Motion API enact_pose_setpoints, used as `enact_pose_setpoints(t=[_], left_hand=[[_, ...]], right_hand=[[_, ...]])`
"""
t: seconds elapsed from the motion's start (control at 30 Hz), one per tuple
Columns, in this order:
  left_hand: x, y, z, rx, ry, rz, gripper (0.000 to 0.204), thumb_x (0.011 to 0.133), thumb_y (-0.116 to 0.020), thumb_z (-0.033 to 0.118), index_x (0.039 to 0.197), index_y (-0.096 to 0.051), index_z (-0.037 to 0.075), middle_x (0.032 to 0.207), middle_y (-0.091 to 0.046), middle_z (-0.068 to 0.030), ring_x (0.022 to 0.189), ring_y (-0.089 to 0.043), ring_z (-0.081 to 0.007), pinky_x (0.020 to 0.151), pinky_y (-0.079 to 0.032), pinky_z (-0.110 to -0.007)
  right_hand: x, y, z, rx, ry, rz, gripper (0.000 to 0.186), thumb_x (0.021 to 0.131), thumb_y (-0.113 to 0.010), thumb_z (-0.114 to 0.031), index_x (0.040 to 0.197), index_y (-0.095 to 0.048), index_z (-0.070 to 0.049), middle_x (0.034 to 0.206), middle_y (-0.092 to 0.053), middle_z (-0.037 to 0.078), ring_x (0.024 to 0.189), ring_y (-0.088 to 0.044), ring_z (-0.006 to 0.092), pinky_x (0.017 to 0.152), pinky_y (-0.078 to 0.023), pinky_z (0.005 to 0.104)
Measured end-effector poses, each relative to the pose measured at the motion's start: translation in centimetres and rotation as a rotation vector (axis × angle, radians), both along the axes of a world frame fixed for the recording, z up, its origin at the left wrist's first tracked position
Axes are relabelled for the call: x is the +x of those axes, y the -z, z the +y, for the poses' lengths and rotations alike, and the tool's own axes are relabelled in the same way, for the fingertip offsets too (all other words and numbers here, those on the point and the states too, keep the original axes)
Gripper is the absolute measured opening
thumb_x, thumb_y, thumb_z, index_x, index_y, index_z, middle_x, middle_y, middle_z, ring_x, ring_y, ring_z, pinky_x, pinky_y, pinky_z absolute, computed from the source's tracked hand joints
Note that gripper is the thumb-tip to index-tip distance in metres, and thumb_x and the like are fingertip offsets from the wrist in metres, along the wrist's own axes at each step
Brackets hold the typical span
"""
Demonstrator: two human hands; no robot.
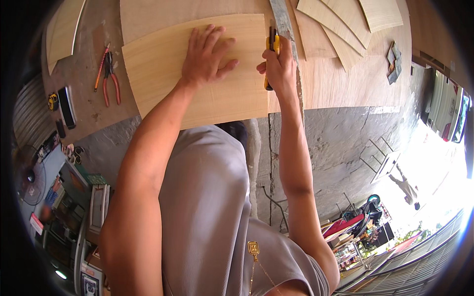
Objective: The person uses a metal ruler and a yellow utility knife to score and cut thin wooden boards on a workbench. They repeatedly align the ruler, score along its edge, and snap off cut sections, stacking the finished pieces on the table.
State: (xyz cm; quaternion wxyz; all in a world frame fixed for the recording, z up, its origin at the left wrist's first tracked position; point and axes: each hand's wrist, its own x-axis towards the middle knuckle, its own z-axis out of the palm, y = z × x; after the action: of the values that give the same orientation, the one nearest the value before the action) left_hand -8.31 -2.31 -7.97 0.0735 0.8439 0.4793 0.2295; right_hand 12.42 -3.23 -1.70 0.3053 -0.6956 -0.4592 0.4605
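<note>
My left hand (pixel 207 61) lies with spread fingers on a pale, thin wooden sheet (pixel 232 101). My right hand (pixel 280 66) grips a yellow-and-black utility knife (pixel 272 43) at the right edge of that sheet. A long grey straightedge (pixel 280 17) runs beside the knife, passing under or beside my right hand and wrist. Whether the knife's blade is out is too small to tell. The sheet rests on a larger plywood board (pixel 333 86), with its near edge by my body.
Pliers (pixel 111 86), a pencil (pixel 101 69), a tape measure (pixel 53 102) and a phone (pixel 67 108) lie at left. Several cut sheets (pixel 340 22) and a grey scrap (pixel 394 64) lie at right. A fan (pixel 32 180) stands lower left; a person (pixel 409 190) is in the distance outside at right.
</note>
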Motion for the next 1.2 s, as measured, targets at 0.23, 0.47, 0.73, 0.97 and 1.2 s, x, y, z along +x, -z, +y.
enact_pose_setpoints(t=[0.23,0.47,0.73,0.97,1.2], left_hand=[[0.1,-0.2,-0.2,-0.083,-0.02,0.029,0.054,0.085,-0.069,0.049,0.13,-0.06,0.021,0.14,-0.051,-0.0142,0.135,-0.042,-0.0369,0.114,-0.026,-0.061],[0.0,-0.1,-0.1,-0.073,-0.02,0.018,0.052,0.086,-0.067,0.05,0.13,-0.06,0.021,0.141,-0.05,-0.0132,0.136,-0.041,-0.0356,0.114,-0.026,-0.061],[0.1,-0.2,-0.1,-0.093,-0.022,0.026,0.051,0.088,-0.065,0.051,0.129,-0.061,0.021,0.143,-0.049,-0.0115,0.137,-0.041,-0.0343,0.115,-0.025,-0.06],[0.1,-0.2,-0.2,-0.099,-0.039,0.028,0.049,0.087,-0.065,0.051,0.127,-0.062,0.022,0.142,-0.051,-0.0097,0.136,-0.043,-0.0326,0.116,-0.025,-0.06],[0.2,-0.3,-0.2,-0.097,-0.044,0.011,0.05,0.087,-0.067,0.05,0.126,-0.063,0.021,0.142,-0.05,-0.0101,0.137,-0.042,-0.0327,0.116,-0.025,-0.058]], right_hand=[[-1.2,1.8,3.5,0.106,-0.162,-0.185,0.04,0.094,-0.05,-0.014,0.131,-0.041,0.0,0.072,-0.067,0.017,0.06,-0.07,0.0256,0.058,-0.057,0.0363],[-2.4,0.7,5.3,-0.041,-0.194,-0.238,0.022,0.097,-0.046,-0.014,0.106,-0.04,0.005,0.075,-0.061,0.037,0.075,-0.061,0.0563,0.068,-0.05,0.0601],[-2.7,1.8,5.9,-0.096,-0.362,-0.492,0.03,0.101,-0.044,-0.022,0.103,-0.05,0.008,0.084,-0.065,0.036,0.083,-0.065,0.0542,0.071,-0.056,0.0571],[-3.6,-0.5,6.8,-0.276,-0.313,-0.422,0.029,0.101,-0.046,-0.021,0.104,-0.05,0.007,0.087,-0.065,0.037,0.085,-0.066,0.0546,0.072,-0.057,0.0563],[-3.1,0.5,7.2,-0.258,-0.35,-0.401,0.026,0.099,-0.048,-0.019,0.103,-0.048,0.006,0.088,-0.065,0.037,0.086,-0.066,0.0547,0.073,-0.057,0.0564]])
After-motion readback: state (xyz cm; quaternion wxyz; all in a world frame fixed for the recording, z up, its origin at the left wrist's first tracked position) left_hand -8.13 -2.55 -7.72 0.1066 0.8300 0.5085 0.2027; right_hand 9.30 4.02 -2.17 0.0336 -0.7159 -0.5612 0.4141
